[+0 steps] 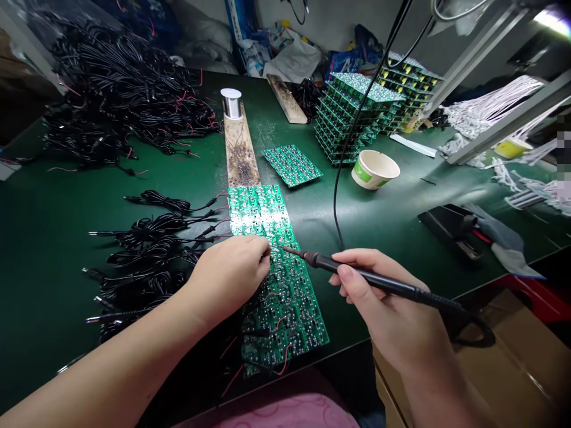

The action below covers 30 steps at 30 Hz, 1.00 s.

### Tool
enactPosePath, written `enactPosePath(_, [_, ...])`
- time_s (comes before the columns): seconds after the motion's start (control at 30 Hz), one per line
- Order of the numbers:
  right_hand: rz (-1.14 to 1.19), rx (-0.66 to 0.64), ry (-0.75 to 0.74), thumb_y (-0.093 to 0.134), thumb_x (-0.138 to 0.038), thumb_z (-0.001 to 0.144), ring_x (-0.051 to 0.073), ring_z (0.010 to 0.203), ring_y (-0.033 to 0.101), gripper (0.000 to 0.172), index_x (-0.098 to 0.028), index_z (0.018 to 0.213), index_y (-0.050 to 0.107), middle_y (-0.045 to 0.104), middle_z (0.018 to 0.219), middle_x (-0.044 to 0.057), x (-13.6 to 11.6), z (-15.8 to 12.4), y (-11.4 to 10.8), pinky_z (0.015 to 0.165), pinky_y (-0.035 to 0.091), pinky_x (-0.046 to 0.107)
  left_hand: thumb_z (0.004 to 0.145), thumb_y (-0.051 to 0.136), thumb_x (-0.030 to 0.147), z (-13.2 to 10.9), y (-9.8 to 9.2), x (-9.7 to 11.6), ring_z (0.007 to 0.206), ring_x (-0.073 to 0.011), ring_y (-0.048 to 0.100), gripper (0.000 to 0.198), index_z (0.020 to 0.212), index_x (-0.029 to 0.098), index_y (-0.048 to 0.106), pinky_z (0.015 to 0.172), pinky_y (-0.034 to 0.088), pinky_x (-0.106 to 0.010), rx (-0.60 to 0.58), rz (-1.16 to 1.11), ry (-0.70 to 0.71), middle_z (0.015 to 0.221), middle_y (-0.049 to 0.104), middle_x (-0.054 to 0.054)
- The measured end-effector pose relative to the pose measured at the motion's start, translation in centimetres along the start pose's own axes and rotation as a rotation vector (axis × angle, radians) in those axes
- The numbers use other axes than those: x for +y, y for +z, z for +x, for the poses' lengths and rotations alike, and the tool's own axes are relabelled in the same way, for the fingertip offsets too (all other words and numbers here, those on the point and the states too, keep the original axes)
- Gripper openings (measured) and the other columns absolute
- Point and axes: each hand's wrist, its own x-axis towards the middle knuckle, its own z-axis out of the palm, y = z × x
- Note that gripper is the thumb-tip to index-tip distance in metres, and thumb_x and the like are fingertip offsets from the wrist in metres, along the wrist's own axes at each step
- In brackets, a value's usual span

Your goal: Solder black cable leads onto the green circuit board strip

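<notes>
a worker's left hand rests on a strip of green circuit boards on a green bench mat, its fingers pressed together and curled down at the board; whether they pinch a lead cannot be told from this view. the right hand pinches a black soldering iron pen-style, the tip just beside the left fingertips, though any contact with the board is hidden. the work in hand appears to be joining leads to the boards: on the person's side of the fingers, red wires cross the strip, while none show beyond them. the spot at the fingertips calls for a steady tip and a firm hold. left of the fingers lie coiled black cables; far beyond them, a spool of solder wire stands on a scorched wooden strip, with stacked circuit boards and a paper cup past the right hand's fingers.
</notes>
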Motion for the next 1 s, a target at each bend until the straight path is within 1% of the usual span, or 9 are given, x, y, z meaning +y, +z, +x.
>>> enactPosePath(0.1, [0.007,0.011,0.005,0.066,-0.036,0.106,0.015,0.073,0.076,0.015,-0.026,0.11,0.077,0.08,0.087,0.0,0.1,-0.4,-0.3,0.069,0.064,0.025,0.104,0.048,0.034,-0.2,0.0,0.0,0.1,-0.0254,0.068,0.018,0.106,0.023,0.063,0.081,0.048,-0.038,0.107,-0.032,0.028,0.108,0.074,-0.006])
enactPosePath(0.17, [0.003,0.016,0.002,0.067,-0.036,0.105,0.016,0.073,0.076,0.016,-0.026,0.11,0.077,0.081,0.087,0.0,0.1,-0.5,-0.4,0.069,0.064,0.025,0.103,0.049,0.034,-0.3,-0.2,-0.1,0.1,-0.0253,0.068,0.018,0.106,0.023,0.062,0.081,0.048,-0.038,0.124,-0.037,0.025,0.108,0.074,-0.006])
enactPosePath(0.23, [0.004,0.001,-0.005,0.067,-0.036,0.105,0.016,0.072,0.076,0.016,-0.025,0.109,0.077,0.08,0.086,0.001,0.1,-0.6,-0.3,0.068,0.064,0.026,0.103,0.048,0.035,-0.4,-0.3,-0.1,0.097,-0.0256,0.068,0.019,0.103,0.023,0.063,0.079,0.047,-0.039,0.091,-0.029,0.005,0.105,0.074,-0.006])
enactPosePath(0.37, [0.028,-0.085,-0.017,0.064,-0.033,0.106,0.016,0.073,0.075,0.015,-0.025,0.108,0.076,0.08,0.085,0.0,0.1,-0.4,0.2,0.064,0.061,0.024,0.102,0.049,0.036,-0.2,-0.3,-0.2,0.093,-0.0266,0.068,0.019,0.099,0.024,0.063,0.075,0.046,-0.04,0.027,-0.03,-0.037,0.102,0.073,-0.005])
enactPosePath(0.53, [0.045,-0.125,-0.025,0.063,-0.031,0.105,0.014,0.076,0.074,0.014,-0.027,0.109,0.076,0.079,0.088,-0.002,-0.1,0.2,0.9,0.067,0.061,0.023,0.101,0.048,0.032,0.1,-0.2,-0.1,0.094,-0.0255,0.067,0.018,0.095,0.024,0.063,0.076,0.045,-0.039,-0.012,-0.083,-0.063,0.102,0.073,-0.004])
enactPosePath(0.67, [0.037,-0.137,-0.013,0.063,-0.031,0.105,0.014,0.076,0.074,0.014,-0.026,0.108,0.076,0.079,0.089,-0.002,-0.2,0.4,0.9,0.067,0.06,0.023,0.1,0.049,0.031,0.3,-0.2,0.0,0.091,-0.0244,0.066,0.018,0.094,0.024,0.064,0.075,0.043,-0.037,-0.033,-0.121,-0.069,0.1,0.072,-0.004])
enactPosePath(0.9, [-0.01,-0.145,-0.059,0.066,-0.027,0.105,0.01,0.074,0.07,0.01,-0.028,0.108,0.074,0.076,0.09,-0.006,-0.4,0.2,0.7,0.069,0.058,0.017,0.099,0.049,0.032,0.3,-0.2,-0.1,0.086,-0.0231,0.064,0.016,0.091,0.024,0.062,0.072,0.039,-0.036,-0.047,-0.132,-0.084,0.096,0.072,-0.003])
enactPosePath(1.0, [-0.027,-0.113,-0.083,0.066,-0.026,0.104,0.009,0.074,0.07,0.01,-0.03,0.108,0.074,0.077,0.09,-0.007,-0.4,-0.1,0.5,0.07,0.058,0.016,0.098,0.05,0.033,0.2,-0.2,-0.2,0.087,-0.0228,0.064,0.016,0.091,0.025,0.063,0.071,0.039,-0.035,-0.044,-0.131,-0.084,0.096,0.072,-0.003])
